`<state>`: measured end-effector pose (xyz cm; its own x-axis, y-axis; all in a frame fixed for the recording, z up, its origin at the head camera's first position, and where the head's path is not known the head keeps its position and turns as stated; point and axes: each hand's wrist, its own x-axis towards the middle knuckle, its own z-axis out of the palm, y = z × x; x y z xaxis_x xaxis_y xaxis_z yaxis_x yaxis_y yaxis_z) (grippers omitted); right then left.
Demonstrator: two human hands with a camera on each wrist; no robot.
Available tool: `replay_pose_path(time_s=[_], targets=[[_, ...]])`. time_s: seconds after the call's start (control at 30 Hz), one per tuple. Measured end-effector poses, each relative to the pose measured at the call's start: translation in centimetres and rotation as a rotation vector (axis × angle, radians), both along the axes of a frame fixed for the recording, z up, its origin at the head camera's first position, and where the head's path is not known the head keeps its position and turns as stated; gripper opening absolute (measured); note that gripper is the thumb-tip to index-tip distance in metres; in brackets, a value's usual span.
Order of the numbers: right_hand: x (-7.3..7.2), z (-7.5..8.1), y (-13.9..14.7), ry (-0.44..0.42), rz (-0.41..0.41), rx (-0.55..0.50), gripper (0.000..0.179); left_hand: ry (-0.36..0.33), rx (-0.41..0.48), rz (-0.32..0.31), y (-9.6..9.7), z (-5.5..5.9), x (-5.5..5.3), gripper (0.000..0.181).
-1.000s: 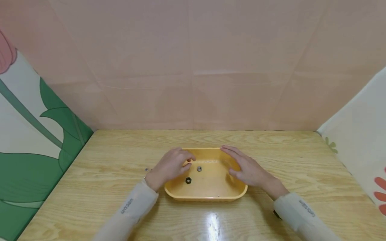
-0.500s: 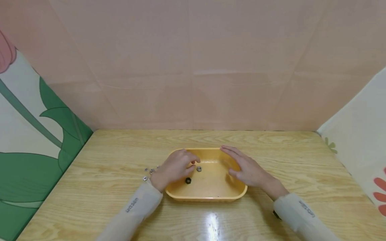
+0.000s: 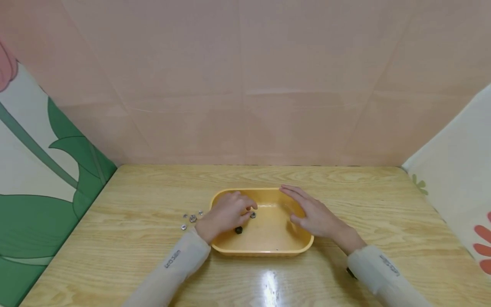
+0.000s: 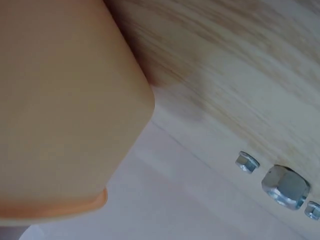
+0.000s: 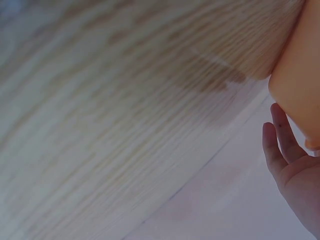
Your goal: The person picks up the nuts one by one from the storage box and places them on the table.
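A yellow plastic tray [image 3: 264, 253] stands on the table, holding a silver hex nut [image 3: 253, 215] and a black nut [image 3: 238, 230]. My left hand [image 3: 228, 212] reaches over the tray's left side. Its index finger and thumb are bent and parted, with the thumb tip right at the silver nut. My right hand [image 3: 312, 215] is at the tray's right side, thumb over the inside and other fingers extended toward the far rim. In the right wrist view, straight fingers [image 5: 285, 131] lie along the outer wall of the tray [image 5: 300, 85].
Left of the tray, a larger silver nut [image 3: 193, 218] lies on the wooden table [image 3: 126, 238] among several smaller ones, including a flanged nut [image 4: 247, 162]. A small dark object [image 3: 351, 273] shows beside the right sleeve. A pinkish wall covering [image 3: 245, 106] rises behind the table.
My left hand has moved right, farther over the tray and up to the silver nut. Nuts on the table behind it have come into view. My right hand stays in place.
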<state>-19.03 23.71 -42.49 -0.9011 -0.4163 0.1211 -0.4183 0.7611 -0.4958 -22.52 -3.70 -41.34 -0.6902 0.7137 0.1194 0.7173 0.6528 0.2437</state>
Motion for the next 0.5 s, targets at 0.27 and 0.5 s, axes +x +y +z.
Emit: replay_pose_path(time_s=[0.27,0.5], targets=[[-0.02,0.08,-0.02,-0.013,-0.001,-0.001,0.077,-0.004,-0.016,-0.002,0.37,-0.58,-0.17,0.020],[0.00,0.11,-0.01,-0.017,-0.005,-0.007,0.076,-0.007,-0.040,-0.005,0.50,-0.83,-0.25,0.019]])
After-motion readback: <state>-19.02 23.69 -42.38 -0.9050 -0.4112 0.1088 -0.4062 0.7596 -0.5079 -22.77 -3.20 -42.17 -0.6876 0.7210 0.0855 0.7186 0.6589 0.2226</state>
